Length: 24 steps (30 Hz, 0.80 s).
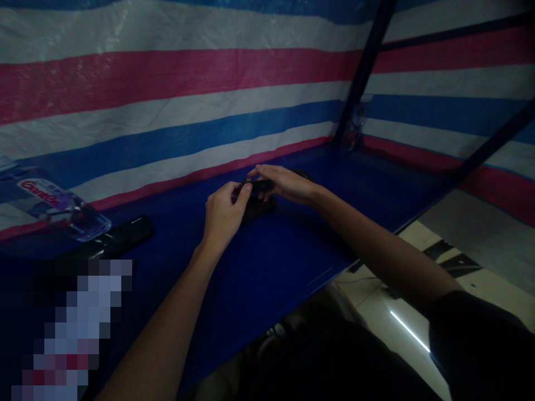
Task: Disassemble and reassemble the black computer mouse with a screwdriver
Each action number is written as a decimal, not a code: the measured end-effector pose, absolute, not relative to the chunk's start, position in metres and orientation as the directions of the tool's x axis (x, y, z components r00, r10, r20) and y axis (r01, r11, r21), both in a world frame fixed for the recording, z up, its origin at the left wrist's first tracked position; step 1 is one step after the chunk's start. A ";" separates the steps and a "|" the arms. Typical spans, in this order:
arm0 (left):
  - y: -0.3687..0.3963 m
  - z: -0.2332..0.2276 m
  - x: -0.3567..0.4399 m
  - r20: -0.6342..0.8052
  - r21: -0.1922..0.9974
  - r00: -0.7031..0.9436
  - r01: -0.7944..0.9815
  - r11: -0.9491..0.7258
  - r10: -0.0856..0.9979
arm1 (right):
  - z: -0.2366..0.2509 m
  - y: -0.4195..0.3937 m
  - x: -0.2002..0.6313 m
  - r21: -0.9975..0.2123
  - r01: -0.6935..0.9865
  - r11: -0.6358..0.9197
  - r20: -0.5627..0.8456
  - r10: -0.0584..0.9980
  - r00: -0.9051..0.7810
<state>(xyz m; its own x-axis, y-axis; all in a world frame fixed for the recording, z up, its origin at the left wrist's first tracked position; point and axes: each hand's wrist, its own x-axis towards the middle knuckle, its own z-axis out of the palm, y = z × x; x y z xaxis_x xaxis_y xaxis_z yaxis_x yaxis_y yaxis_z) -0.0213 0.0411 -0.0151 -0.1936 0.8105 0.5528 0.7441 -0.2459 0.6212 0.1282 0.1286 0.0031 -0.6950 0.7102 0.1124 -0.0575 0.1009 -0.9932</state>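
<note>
1. Crossing the near edge of the blue desk (271, 267), the person's bare forearms (175, 320) come together over its middle; a dark sleeve (472, 340) covers the top of the right one, with pale floor (501, 301) below.

2. The left hand (223, 209) is the nearer of the two. Its fingers are closed in a pinch, thumb on top, on the left end of a small dark piece (261, 186).

3. That piece sits between the two hands, just above the desk, too dim from where I stand for me to say what it is.

4. The right hand (290, 184) has the other end. Its fingers are partly curled round the piece, the forefinger stretched along the far side; how hard they press I cannot tell.

5. I'd judge the step in hand to be close two-handed work on the piece itself. The next move seems to call for a steady left pinch, with small, careful turns or pushes from the right fingers.

6. Under the hands a flat dark slab (261, 210) lies on the desk, partly covered, so it would pay to keep the wrists clear of it.

7. Well off to the left lie a glossy black case (129, 229) and, just beyond, a clear bottle (54, 197), both apart from the hands.

8. Farthest off, another bottle (356, 125) stands in the corner against the striped sheet (188, 72).
</note>
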 end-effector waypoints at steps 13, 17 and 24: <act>0.041 -0.014 -0.026 0.501 0.659 -0.344 0.746 -0.092 0.794 | -0.007 0.129 0.127 -0.448 0.255 0.857 0.399 0.447 -0.800; 0.041 -0.012 -0.025 0.489 0.663 -0.367 0.746 -0.063 0.791 | -0.008 0.127 0.127 -0.329 0.222 0.918 0.494 0.367 -0.788; 0.042 -0.016 -0.026 0.500 0.659 -0.356 0.748 -0.080 0.790 | -0.004 0.125 0.127 -0.269 0.281 0.921 0.452 0.378 -0.808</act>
<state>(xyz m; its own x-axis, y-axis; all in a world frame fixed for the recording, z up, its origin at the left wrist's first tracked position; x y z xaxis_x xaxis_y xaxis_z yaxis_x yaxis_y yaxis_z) -0.0255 0.0420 -0.0162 -0.3563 0.7896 0.4997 0.7476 -0.0799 0.6593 0.1266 0.1254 -0.0043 -0.8075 0.3784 0.4524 0.2808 0.9212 -0.2692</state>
